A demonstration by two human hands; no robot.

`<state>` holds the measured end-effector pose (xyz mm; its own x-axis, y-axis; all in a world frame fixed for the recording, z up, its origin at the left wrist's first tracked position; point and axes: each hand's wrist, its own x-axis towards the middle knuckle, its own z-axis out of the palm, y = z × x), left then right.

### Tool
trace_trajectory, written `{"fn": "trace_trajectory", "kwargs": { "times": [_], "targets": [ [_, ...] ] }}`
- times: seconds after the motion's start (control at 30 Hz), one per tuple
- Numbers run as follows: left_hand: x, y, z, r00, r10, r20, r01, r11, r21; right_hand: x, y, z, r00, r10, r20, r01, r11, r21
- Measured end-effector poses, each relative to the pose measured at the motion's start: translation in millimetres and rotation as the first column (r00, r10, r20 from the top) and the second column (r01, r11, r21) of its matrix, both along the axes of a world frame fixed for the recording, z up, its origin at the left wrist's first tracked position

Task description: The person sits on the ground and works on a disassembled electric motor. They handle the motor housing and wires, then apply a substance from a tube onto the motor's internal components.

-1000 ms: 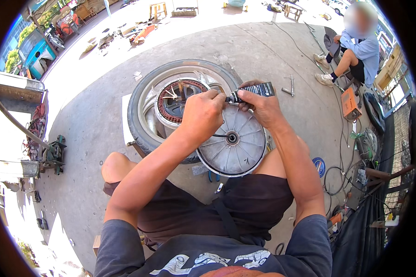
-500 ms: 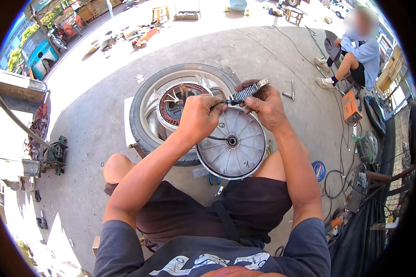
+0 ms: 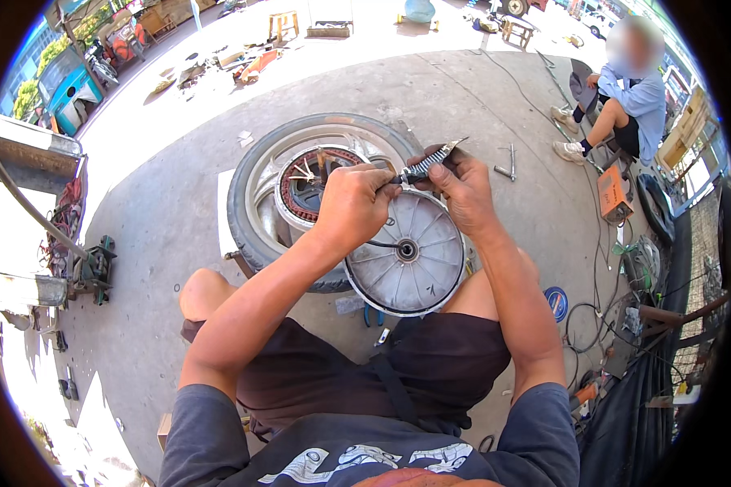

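In front of my chest I hold my two hands close together over a wheel. My left hand (image 3: 356, 201) is closed in a pinch on the end of a black cable (image 3: 383, 243), which runs out of the centre of a round grey metal hub cover (image 3: 430, 272). My right hand (image 3: 467, 191) grips a ribbed black-and-silver tool (image 3: 432, 162) with a pointed tip; its exact kind is not clear. The tool's lower end meets the left fingertips. The cover leans against the tyre (image 3: 248, 219) near my thighs. Beyond it lies the motor wheel's open hub (image 3: 300, 191), with a reddish-brown ring inside.
A T-shaped metal wrench (image 3: 507, 162) lies on the concrete to the right. Blue-handled pliers (image 3: 374, 315) are under the cover's edge. At the right are an orange box (image 3: 615, 195), a blue round tin (image 3: 555, 303) and loose cables. A person (image 3: 638, 105) sits at the far right.
The tool in my right hand has turned, so its far end now shows as a thin pointed tip. My left hand stays almost in place on the cable.
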<state>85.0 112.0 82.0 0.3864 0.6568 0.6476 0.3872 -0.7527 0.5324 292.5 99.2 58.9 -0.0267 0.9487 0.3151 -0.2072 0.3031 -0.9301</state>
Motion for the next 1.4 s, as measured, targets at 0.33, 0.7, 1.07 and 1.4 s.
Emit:
{"fn": "trace_trajectory", "kwargs": {
  "times": [0.33,0.7,1.07,1.4],
  "targets": [
    [1,2,-1,1.000,0.010,0.008,-0.010,1.000,0.027,-9,-1,1,0.998,-0.045,-0.050,0.046,0.999,0.026],
    [6,1,-1,1.000,0.002,0.013,-0.003,0.999,0.050,-9,1,-4,1.000,0.011,0.008,-0.011,0.999,0.045],
    [9,3,-8,0.976,0.142,-0.168,-0.081,0.943,0.324,-9,-1,-11,1.000,-0.010,-0.019,0.009,0.998,-0.054],
    [5,6,-3,0.999,0.004,-0.050,-0.001,0.997,0.072,-6,3,-8,0.992,0.072,-0.102,-0.070,0.997,0.017]
  ]
}}
